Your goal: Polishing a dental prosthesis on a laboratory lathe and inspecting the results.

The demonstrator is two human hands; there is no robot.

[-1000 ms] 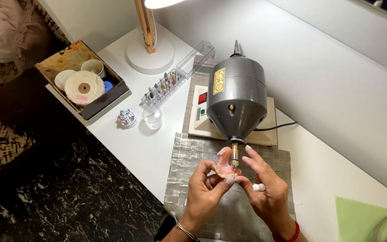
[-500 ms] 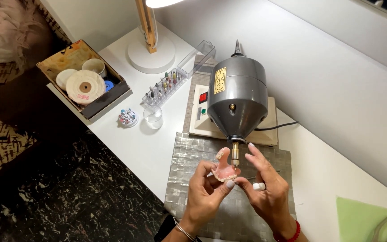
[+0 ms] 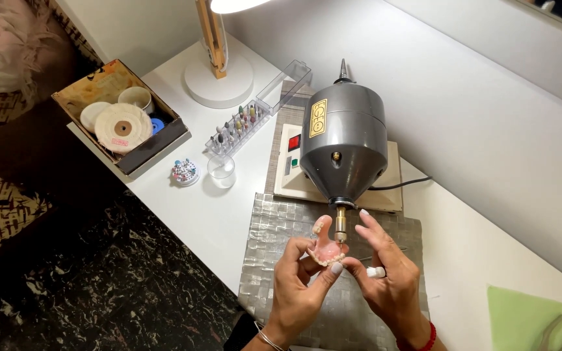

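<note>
Low in the middle of the frame, the left hand [image 3: 300,286] and right hand [image 3: 385,276] both pinch one pink denture [image 3: 325,250], fingers curled round it. Two hands keep it steady against the tip of the one grey motor [image 3: 343,153] on the desk [image 3: 216,221].

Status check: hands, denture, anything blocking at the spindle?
Left hand and right hand both pinch the pink denture. Denture sits against the grey lathe's spindle tip. Nothing between them.
</note>
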